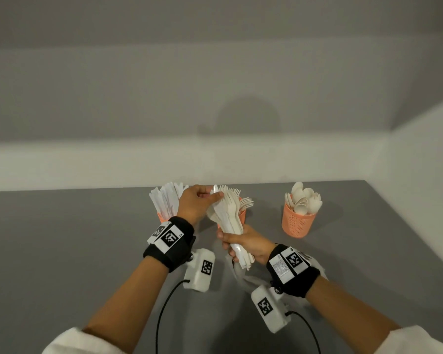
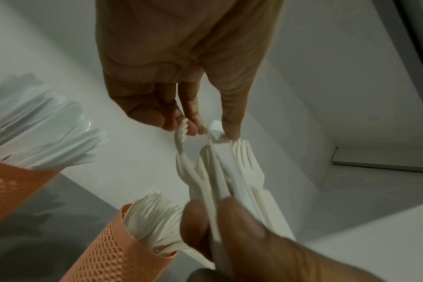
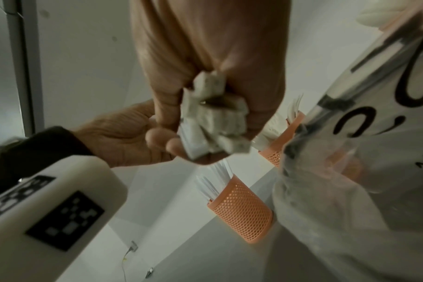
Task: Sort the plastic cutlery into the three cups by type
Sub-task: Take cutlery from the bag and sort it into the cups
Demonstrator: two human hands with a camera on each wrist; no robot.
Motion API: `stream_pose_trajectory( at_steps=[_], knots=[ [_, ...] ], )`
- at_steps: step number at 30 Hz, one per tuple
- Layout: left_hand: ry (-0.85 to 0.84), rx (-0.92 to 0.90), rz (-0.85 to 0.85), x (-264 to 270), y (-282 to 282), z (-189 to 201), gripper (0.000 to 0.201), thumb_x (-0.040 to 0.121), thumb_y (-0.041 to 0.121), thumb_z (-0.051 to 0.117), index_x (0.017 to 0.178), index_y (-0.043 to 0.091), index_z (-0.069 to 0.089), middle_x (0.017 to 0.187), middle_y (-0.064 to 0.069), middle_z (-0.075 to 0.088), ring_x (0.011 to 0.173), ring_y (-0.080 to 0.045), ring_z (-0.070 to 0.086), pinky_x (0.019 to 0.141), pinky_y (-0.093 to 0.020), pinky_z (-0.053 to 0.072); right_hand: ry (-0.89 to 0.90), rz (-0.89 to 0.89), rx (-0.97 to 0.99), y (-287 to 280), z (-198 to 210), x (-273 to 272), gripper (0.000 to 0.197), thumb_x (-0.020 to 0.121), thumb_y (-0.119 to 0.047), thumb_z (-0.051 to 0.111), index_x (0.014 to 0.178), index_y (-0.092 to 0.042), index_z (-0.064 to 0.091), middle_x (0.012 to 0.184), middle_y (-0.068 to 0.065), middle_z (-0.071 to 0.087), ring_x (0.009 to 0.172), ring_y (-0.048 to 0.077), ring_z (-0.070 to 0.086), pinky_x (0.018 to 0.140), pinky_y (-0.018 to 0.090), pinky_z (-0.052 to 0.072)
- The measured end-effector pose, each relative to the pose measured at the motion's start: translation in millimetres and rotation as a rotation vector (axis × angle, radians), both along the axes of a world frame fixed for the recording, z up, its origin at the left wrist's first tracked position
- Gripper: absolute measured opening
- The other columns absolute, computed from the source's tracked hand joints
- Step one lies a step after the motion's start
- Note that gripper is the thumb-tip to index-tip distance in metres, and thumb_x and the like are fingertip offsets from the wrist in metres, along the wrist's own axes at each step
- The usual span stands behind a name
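My right hand (image 1: 232,245) grips a bundle of white plastic cutlery (image 1: 228,215) by the handles, tips up; the handle ends (image 3: 213,122) show in its fist. My left hand (image 1: 212,196) pinches the tip of one piece (image 2: 181,133) at the bundle's top; its type is unclear. Three orange mesh cups stand behind: a left cup (image 1: 161,217) with knives (image 1: 165,199), a middle cup (image 1: 242,215) with forks (image 1: 246,201), and a right cup (image 1: 297,222) with spoons (image 1: 303,198).
A crumpled clear plastic bag (image 1: 243,277) lies on the grey table (image 1: 62,238) under my right wrist and fills the right of the right wrist view (image 3: 350,181). A white wall (image 1: 215,162) rises just behind the cups. Wrist camera cables (image 1: 164,310) trail toward me.
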State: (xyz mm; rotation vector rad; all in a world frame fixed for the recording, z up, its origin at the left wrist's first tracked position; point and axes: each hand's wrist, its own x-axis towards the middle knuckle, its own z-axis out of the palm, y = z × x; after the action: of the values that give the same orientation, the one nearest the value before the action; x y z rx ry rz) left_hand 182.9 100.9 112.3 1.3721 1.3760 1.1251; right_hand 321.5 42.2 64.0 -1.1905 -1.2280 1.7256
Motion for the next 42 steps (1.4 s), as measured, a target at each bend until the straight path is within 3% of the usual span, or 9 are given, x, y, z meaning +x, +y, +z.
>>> stream_pose_trajectory(
  at_steps=[3, 7, 11, 16, 22, 27, 31, 35, 42],
  knots=[
    [0.057, -0.039, -0.027, -1, 3, -1, 0.029, 0.079, 0.014, 0.071, 0.059, 0.015, 0.051, 0.055, 0.006, 0.051, 0.054, -0.006, 0.048, 0.057, -0.019, 0.036, 0.011, -0.022, -0.016, 0, -3, 1, 0.014, 0.09, -0.027, 0.059, 0.085, -0.015, 0.054, 0.055, -0.003, 0.053, 0.038, 0.006, 0.046, 0.038, 0.019, 0.041],
    [-0.031, -0.035, -0.035, -5, -3, 0, 0.031, 0.086, 0.007, 0.062, 0.058, 0.013, 0.052, 0.036, 0.015, 0.049, 0.041, 0.0, 0.045, 0.045, -0.009, 0.035, 0.09, -0.094, -0.052, 0, -3, 2, 0.03, 0.093, -0.04, 0.05, 0.098, -0.01, 0.054, 0.061, 0.001, 0.056, 0.042, 0.009, 0.05, 0.041, 0.02, 0.043],
    [-0.19, -0.086, -0.012, -6, -10, -4, 0.017, 0.09, 0.015, 0.057, 0.074, 0.014, 0.06, 0.062, 0.004, 0.054, 0.058, -0.01, 0.044, 0.052, -0.019, 0.036, 0.108, -0.193, -0.011, 1, -6, 3, 0.029, 0.092, -0.034, 0.053, 0.105, -0.009, 0.059, 0.069, 0.004, 0.063, 0.048, 0.012, 0.054, 0.044, 0.022, 0.046],
    [-0.29, -0.159, -0.043, 2, -23, -16, 0.012, 0.091, 0.014, 0.057, 0.08, 0.009, 0.057, 0.075, -0.011, 0.061, 0.054, -0.011, 0.056, 0.048, -0.018, 0.048, 0.055, -0.308, 0.054, 7, -8, -3, 0.04, 0.091, -0.033, 0.056, 0.117, -0.003, 0.056, 0.068, 0.005, 0.062, 0.045, 0.011, 0.052, 0.04, 0.021, 0.042],
    [-0.264, -0.108, -0.01, 3, -28, -20, 0.019, 0.093, 0.009, 0.053, 0.074, 0.007, 0.053, 0.066, -0.009, 0.064, 0.047, -0.005, 0.062, 0.049, -0.018, 0.053, -0.003, -0.289, 0.087, 9, -11, -8, 0.05, 0.092, -0.034, 0.055, 0.13, -0.003, 0.045, 0.067, 0.004, 0.062, 0.043, 0.011, 0.054, 0.04, 0.022, 0.043],
    [-0.298, -0.078, -0.011, -20, -22, -8, 0.019, 0.092, 0.002, 0.051, 0.073, 0.005, 0.052, 0.065, -0.008, 0.063, 0.05, -0.006, 0.065, 0.05, -0.018, 0.055, 0.056, -0.291, 0.024, 7, -8, -2, 0.029, 0.093, -0.022, 0.055, 0.108, 0.004, 0.055, 0.071, 0.014, 0.062, 0.045, 0.015, 0.061, 0.041, 0.023, 0.05],
    [-0.058, 0.258, 0.244, -60, 11, 12, 0.013, 0.089, 0.001, 0.056, 0.089, 0.012, 0.048, 0.078, -0.01, 0.059, 0.068, -0.026, 0.064, 0.053, -0.019, 0.055, 0.031, -0.362, -0.007, 7, -7, 8, 0.015, 0.093, -0.017, 0.053, 0.093, -0.003, 0.058, 0.058, 0.005, 0.061, 0.037, 0.009, 0.053, 0.037, 0.019, 0.045],
    [0.287, 0.546, 0.329, -85, 35, 25, 0.056, 0.09, 0.006, 0.053, 0.14, 0.017, 0.03, 0.087, -0.007, 0.055, 0.067, -0.02, 0.059, 0.067, -0.023, 0.051, 0.049, -0.339, -0.019, 11, -5, 15, 0.029, 0.093, -0.018, 0.051, 0.111, 0.003, 0.058, 0.06, 0.005, 0.056, 0.036, 0.009, 0.041, 0.037, 0.018, 0.034],
    [0.563, 0.49, 0.22, -94, 45, -20, 0.056, 0.094, 0.009, 0.046, 0.145, 0.024, 0.028, 0.097, -0.022, 0.063, 0.082, -0.034, 0.062, 0.075, -0.033, 0.045, 0.066, -0.261, -0.005, 12, -2, 17, 0.025, 0.095, -0.017, 0.043, 0.105, -0.01, 0.065, 0.059, 0.001, 0.056, 0.037, 0.006, 0.037, 0.037, 0.018, 0.032]
  ],
)
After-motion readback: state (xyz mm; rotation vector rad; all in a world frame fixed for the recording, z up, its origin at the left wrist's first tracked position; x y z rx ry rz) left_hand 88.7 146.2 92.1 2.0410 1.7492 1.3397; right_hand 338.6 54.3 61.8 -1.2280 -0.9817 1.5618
